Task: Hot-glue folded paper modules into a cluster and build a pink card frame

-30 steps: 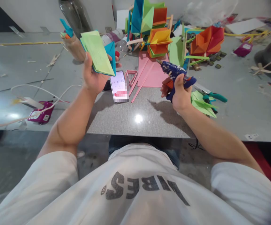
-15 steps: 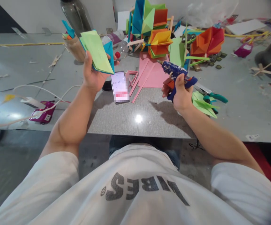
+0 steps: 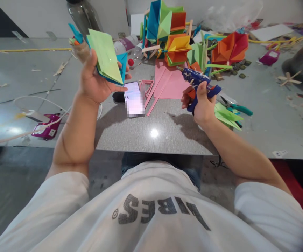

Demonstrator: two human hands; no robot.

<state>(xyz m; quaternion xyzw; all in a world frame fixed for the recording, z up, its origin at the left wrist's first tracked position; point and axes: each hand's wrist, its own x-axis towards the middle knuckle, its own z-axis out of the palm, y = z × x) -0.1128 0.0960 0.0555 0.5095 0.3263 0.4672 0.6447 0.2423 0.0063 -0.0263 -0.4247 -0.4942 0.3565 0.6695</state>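
One green-blue folded paper (image 3: 104, 52) held between left fingers (image 3: 118, 89), loosely spread; right fingers (image 3: 185, 100) curled round blue glue gun (image 3: 193, 76).

The left hand (image 3: 95, 80) is partly hidden by folded green-and-blue paper (image 3: 105, 52); the lit rectangular phone screen (image 3: 134, 91) is pixelated below; the grey translucent bottle (image 3: 84, 15) is cut off above.
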